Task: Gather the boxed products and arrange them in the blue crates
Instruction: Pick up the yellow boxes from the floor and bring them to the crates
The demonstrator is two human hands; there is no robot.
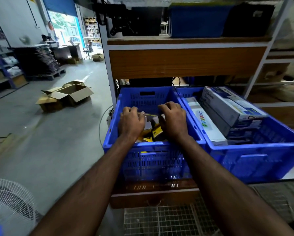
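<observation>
Both hands' fingers (165,106) curl onto boxes (155,129) inside the blue crate (153,159)

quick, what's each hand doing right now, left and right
Left hand: fingers curled down among the small boxes in the left blue crate; grip cannot be told.
Right hand: same, curled over the boxes; grip cannot be told.
</observation>
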